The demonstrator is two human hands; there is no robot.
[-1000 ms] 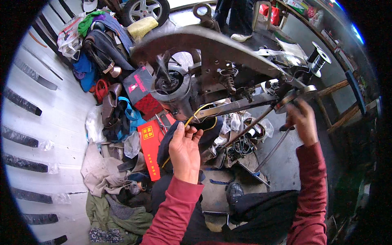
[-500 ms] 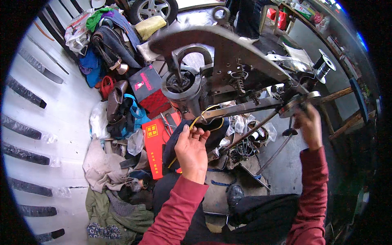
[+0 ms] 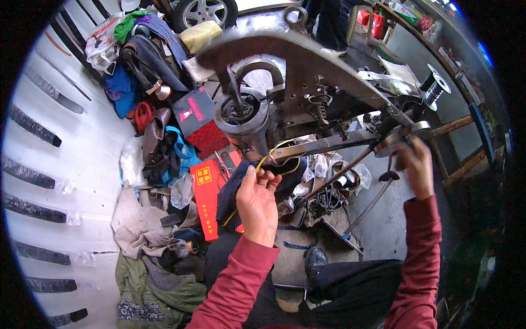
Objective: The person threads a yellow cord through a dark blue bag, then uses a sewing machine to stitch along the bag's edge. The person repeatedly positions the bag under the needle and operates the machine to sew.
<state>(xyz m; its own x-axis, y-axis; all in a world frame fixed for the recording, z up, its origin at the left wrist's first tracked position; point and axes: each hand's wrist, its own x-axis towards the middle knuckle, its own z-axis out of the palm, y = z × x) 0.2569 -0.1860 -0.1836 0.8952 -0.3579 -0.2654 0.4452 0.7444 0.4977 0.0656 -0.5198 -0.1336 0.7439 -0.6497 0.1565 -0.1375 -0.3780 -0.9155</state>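
A dark metal hand-cranked sewing machine (image 3: 298, 77) stands before me, its long arm slanting down to the right. Under its narrow end lies a dark navy piece with yellow edging (image 3: 231, 192), its kind unclear. My left hand (image 3: 258, 205) pinches the yellow edge between thumb and fingers, close to the stitching end. At the machine's right end, my right hand (image 3: 417, 167) is curled at the hand wheel (image 3: 390, 143). Its fingers are smeared by motion and partly hidden behind the wheel.
Left of the machine are a red box (image 3: 206, 192), scissors (image 3: 223, 167) and piled bags and clothes (image 3: 145, 236). A thread spool (image 3: 434, 88) sits at the right. Beyond the machine stands a person in dark trousers (image 3: 332, 24), near a car wheel (image 3: 205, 12).
My right hand has shifted slightly at the hand wheel, still blurred. My left hand keeps its pinch on the yellow edge, almost unmoved.
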